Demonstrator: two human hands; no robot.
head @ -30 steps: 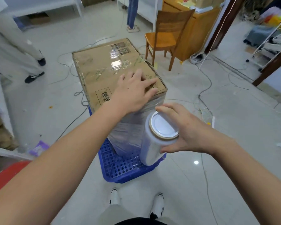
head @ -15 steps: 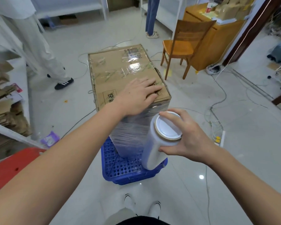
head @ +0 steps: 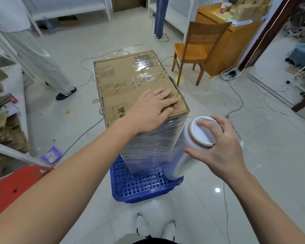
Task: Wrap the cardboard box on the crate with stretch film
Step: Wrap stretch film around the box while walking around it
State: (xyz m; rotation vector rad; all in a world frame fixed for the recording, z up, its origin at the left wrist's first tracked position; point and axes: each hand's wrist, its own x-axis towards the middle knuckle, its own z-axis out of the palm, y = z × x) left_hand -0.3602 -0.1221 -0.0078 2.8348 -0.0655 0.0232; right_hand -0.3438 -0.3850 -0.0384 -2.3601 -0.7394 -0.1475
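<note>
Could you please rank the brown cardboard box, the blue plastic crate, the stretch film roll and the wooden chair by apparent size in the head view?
1. Brown cardboard box
2. Blue plastic crate or wooden chair: the crate is part hidden, the chair farther, so unsure
3. Stretch film roll

Box (head: 130,81): matt brown cardboard under my left hand (head: 152,110), with glossy clear tape.
Film (head: 148,145): shiny, wrinkled clear plastic.
Roll (head: 181,155): smooth glossy plastic in my right hand (head: 217,147).
Crate (head: 139,185): blue perforated plastic.
Floor (head: 253,155): glossy pale tile.
</note>
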